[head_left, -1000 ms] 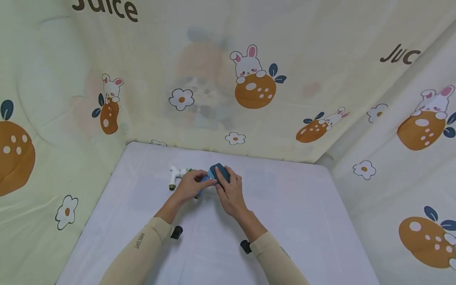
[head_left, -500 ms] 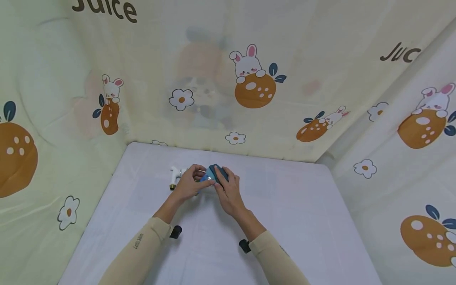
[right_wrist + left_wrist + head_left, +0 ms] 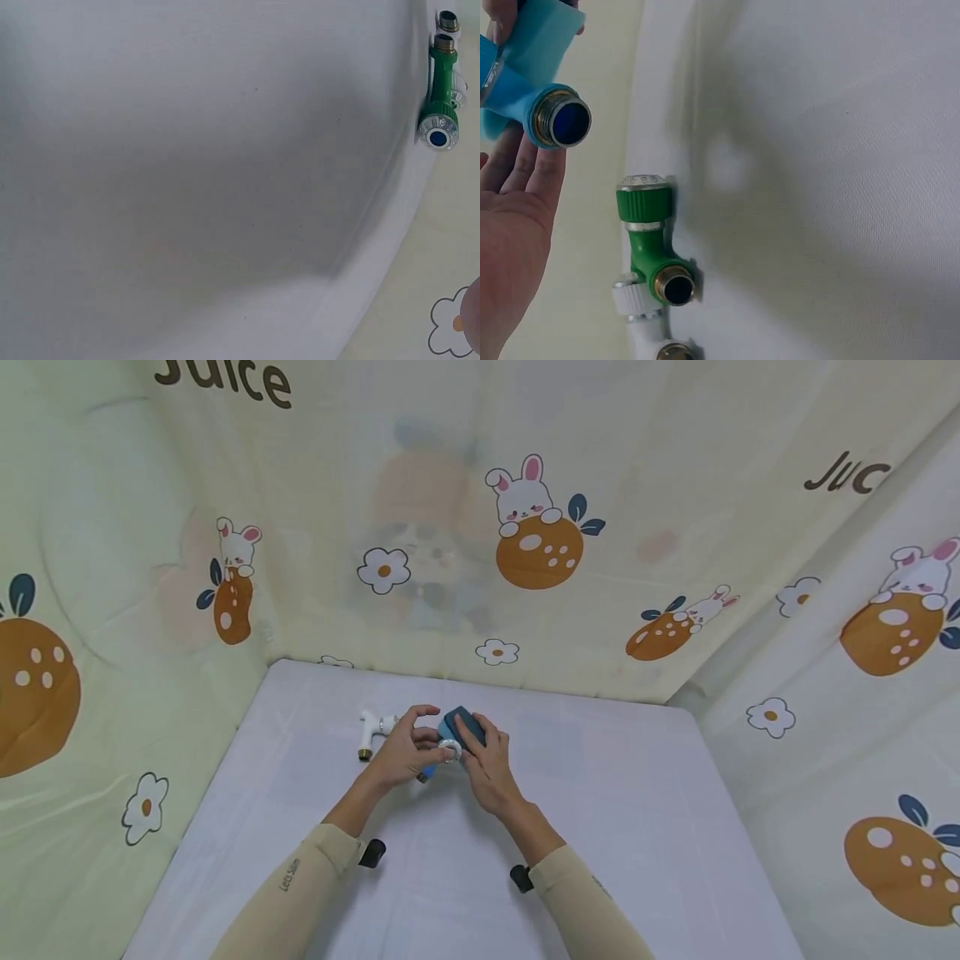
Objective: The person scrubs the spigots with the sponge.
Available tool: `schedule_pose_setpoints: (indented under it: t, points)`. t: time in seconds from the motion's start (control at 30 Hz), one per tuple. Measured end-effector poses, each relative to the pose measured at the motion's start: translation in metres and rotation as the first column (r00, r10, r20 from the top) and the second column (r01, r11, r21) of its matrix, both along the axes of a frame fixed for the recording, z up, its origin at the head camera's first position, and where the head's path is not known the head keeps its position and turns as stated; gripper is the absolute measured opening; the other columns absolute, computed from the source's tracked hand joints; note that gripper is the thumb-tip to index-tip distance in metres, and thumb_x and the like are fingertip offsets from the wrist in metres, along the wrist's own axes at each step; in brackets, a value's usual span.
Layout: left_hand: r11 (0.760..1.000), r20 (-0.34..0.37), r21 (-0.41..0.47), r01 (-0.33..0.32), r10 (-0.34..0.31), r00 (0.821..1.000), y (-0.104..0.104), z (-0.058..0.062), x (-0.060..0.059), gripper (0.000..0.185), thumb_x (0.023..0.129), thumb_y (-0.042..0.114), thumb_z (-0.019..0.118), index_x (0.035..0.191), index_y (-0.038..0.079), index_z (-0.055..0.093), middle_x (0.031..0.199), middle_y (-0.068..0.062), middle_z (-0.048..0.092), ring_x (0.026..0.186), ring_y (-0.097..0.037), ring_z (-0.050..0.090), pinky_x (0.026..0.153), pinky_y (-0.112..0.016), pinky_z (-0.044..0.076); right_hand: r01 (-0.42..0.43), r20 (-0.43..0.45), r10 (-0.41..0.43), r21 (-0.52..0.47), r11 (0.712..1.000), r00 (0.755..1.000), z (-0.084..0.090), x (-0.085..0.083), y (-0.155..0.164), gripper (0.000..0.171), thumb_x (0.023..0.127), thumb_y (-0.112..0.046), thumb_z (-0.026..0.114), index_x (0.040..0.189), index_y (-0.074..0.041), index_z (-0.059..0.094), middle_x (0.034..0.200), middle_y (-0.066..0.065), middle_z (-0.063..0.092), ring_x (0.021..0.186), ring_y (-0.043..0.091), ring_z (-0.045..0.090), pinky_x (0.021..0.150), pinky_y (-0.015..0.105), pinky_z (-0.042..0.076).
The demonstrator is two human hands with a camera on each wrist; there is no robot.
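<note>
Both hands meet at the middle of the white table [image 3: 600, 827]. My left hand [image 3: 411, 750] holds a light blue pipe valve [image 3: 444, 752], whose silver-rimmed end faces up; the left wrist view shows its brass threaded mouth [image 3: 561, 124] just above my palm [image 3: 510, 225]. My right hand [image 3: 483, 756] grips a dark teal pad [image 3: 465, 725] and presses it against the valve. A green valve [image 3: 651, 236] and a white valve [image 3: 367, 735] lie on the table just left of the hands; the green valve [image 3: 441, 82] also shows in the right wrist view.
Cream curtains printed with rabbits and oranges [image 3: 536, 527] wall the table at the back and on both sides. Both forearms wear beige sleeves [image 3: 292, 893], each with a black camera mount at the wrist.
My left hand has turned the blue valve so its silver-rimmed end now faces up, and its thumb has lifted. The right hand has stayed on the teal pad.
</note>
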State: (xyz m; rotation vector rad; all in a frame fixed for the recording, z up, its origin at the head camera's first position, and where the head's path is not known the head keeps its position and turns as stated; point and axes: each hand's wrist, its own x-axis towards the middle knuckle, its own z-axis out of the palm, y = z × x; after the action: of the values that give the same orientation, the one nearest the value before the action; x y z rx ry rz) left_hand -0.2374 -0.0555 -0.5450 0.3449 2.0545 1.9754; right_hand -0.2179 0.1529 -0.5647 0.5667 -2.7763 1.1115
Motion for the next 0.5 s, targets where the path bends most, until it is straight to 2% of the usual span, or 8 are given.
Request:
schedule_pose_setpoints:
  t: [0.1, 0.23, 0.3, 0.4, 0.5]
  points:
    - [1.0, 0.008, -0.01, 0.005, -0.004, 1.0, 0.0, 0.001, 0.001, 0.078, 0.089, 0.017, 0.084, 0.151, 0.019, 0.039, 0.114, -0.011, 0.075, 0.103, -0.023, 0.073, 0.086, -0.034, 0.058, 0.01, -0.018, -0.009, 0.034, 0.999, 1.0, 0.0, -0.001, 0.0, 0.058, 0.107, -0.024, 0.04, 0.163, -0.036, 0.029, 0.173, 0.008, 0.015, 0.144, 0.037, 0.025, 0.114, 0.064, 0.036]
    - [0.999, 0.0, -0.024, 0.023, -0.023, 1.0, 0.0, 0.002, 0.004, 0.073, 0.088, 0.02, 0.085, 0.149, 0.018, 0.043, 0.12, -0.011, 0.075, 0.108, -0.024, 0.073, 0.09, -0.035, 0.059, 0.04, -0.05, -0.037, 0.044, 0.998, 0.998, -0.002, -0.004, 0.0, 0.056, 0.108, -0.025, 0.041, 0.163, -0.028, 0.033, 0.17, 0.017, 0.021, 0.141, 0.043, 0.028, 0.112, 0.065, 0.036]
    - [0.999, -0.003, -0.021, 0.046, -0.046, 0.999, 0.001, 0.003, 0.005, 0.072, 0.089, 0.02, 0.084, 0.149, 0.017, 0.044, 0.124, -0.013, 0.074, 0.11, -0.024, 0.073, 0.091, -0.036, 0.059, 0.067, -0.039, -0.066, 0.035, 0.997, 0.997, -0.003, -0.007, 0.001, 0.054, 0.109, -0.026, 0.04, 0.163, -0.025, 0.034, 0.168, 0.02, 0.024, 0.139, 0.045, 0.03, 0.111, 0.064, 0.036]
    - [0.997, 0.014, 0.007, 0.079, -0.079, 0.997, 0.001, 0.004, 0.006, 0.076, 0.089, 0.017, 0.084, 0.152, 0.018, 0.042, 0.132, -0.015, 0.071, 0.116, -0.027, 0.071, 0.092, -0.037, 0.06, 0.117, 0.019, -0.116, -0.017, 0.993, 0.993, -0.005, -0.011, 0.003, 0.052, 0.112, -0.03, 0.038, 0.163, -0.021, 0.035, 0.166, 0.023, 0.027, 0.133, 0.046, 0.033, 0.108, 0.063, 0.037]
    - [0.997, 0.04, 0.037, 0.066, -0.068, 0.997, -0.001, 0.003, 0.005, 0.081, 0.09, 0.015, 0.083, 0.157, 0.021, 0.038, 0.14, -0.016, 0.065, 0.124, -0.03, 0.067, 0.096, -0.038, 0.059, 0.167, 0.09, -0.157, -0.123, 0.978, 0.984, -0.007, -0.013, 0.003, 0.053, 0.112, -0.031, 0.037, 0.164, -0.019, 0.032, 0.166, 0.023, 0.028, 0.136, 0.046, 0.033, 0.11, 0.063, 0.036]
